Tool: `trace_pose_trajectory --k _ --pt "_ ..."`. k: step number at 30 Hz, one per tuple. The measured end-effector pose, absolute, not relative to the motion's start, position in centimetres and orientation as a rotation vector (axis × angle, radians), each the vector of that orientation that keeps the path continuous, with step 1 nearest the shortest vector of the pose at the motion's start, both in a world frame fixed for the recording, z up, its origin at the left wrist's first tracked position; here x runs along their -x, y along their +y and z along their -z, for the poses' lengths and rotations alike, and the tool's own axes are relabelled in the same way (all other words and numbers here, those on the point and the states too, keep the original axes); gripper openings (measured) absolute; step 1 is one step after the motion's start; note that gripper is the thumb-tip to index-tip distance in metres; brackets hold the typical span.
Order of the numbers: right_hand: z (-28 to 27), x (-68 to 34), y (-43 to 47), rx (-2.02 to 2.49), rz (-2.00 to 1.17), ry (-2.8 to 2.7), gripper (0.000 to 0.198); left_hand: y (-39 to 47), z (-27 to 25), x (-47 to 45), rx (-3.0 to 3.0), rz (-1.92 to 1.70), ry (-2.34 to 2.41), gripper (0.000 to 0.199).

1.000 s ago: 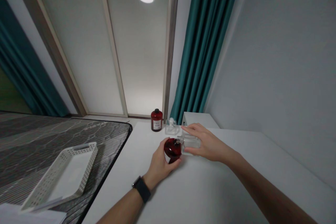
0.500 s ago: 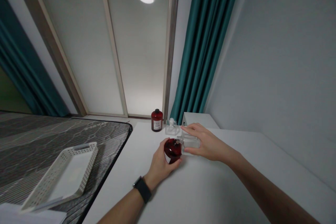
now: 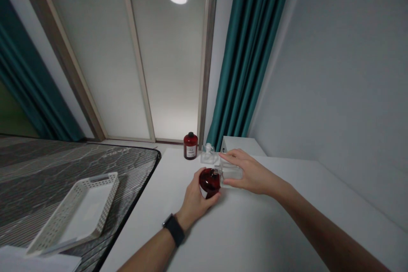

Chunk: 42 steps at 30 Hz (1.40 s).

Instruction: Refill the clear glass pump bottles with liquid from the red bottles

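Observation:
My left hand (image 3: 196, 197), with a dark watch on its wrist, is wrapped round a dark red bottle (image 3: 209, 183) that has a white label on its side. In my right hand (image 3: 247, 172) is a clear glass bottle (image 3: 231, 171), tipped on its side. Its neck points left and meets the mouth of the red bottle; whether liquid flows there is too small to tell. Behind them a clear pump bottle (image 3: 208, 156) with a whitish top is partly visible. A second red bottle (image 3: 190, 146) with a black cap and a white label stands upright farther back.
All the bottles are over a white tabletop (image 3: 255, 233). To the left, a white perforated basket (image 3: 72, 212) sits on a grey patterned surface (image 3: 127, 157). Beyond the table are a white box-like cabinet (image 3: 244, 145), a teal curtain (image 3: 251, 51) and frosted sliding doors (image 3: 172, 72).
Both hands keep their places and their grips. The glass bottle has shifted only very slightly at the red bottle's mouth.

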State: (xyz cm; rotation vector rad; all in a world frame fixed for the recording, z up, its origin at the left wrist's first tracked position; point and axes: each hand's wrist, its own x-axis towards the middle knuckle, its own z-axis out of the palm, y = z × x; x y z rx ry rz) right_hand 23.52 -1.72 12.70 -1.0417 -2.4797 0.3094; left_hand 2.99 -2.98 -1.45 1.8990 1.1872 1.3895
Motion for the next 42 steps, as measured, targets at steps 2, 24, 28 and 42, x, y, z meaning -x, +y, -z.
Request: trace_pose_trajectory --k 2,24,28,42 --pt "-12.81 -23.46 -1.74 1.041 -0.305 -2.487 0.068 -2.95 1.53 -3.01 -1.887 -1.390 1.174 0.076" --pt "-13.37 -23.07 -1.73 1.046 -0.306 -2.526 0.069 -2.92 1.42 -3.20 -1.819 -1.421 1.129 0.075" --pt "-13.35 -23.03 -1.69 1.047 -0.295 -2.527 0.069 -2.98 1.44 -3.27 -1.806 -1.424 1.114 0.074" --pt "-13.17 -23.16 -1.51 1.016 -0.288 -2.518 0.069 -2.99 1.40 -3.23 -1.786 -1.416 1.103 0.076"
